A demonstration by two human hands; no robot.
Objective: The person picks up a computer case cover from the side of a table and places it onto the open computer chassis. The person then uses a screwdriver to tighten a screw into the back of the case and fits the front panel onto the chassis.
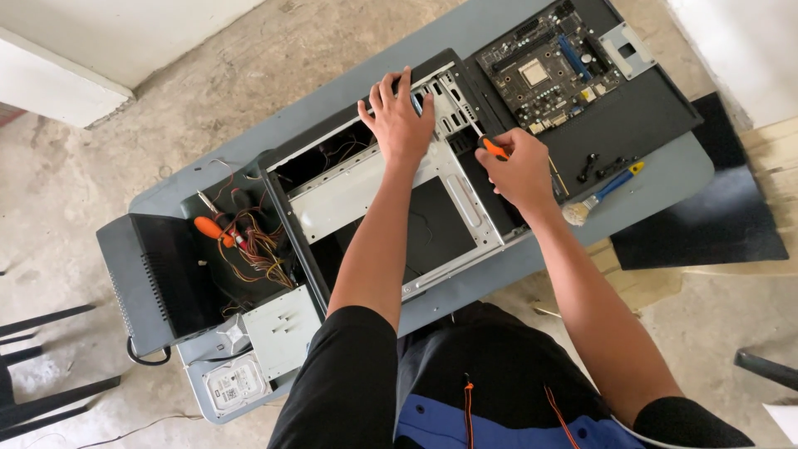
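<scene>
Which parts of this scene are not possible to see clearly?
Head view only:
- Screwdriver tip: hidden by the right hand.
- What the left hand touches on the case rear: covered by its fingers.
- Motherboard parts: too small.
- Chair: cut off by the left edge.
</scene>
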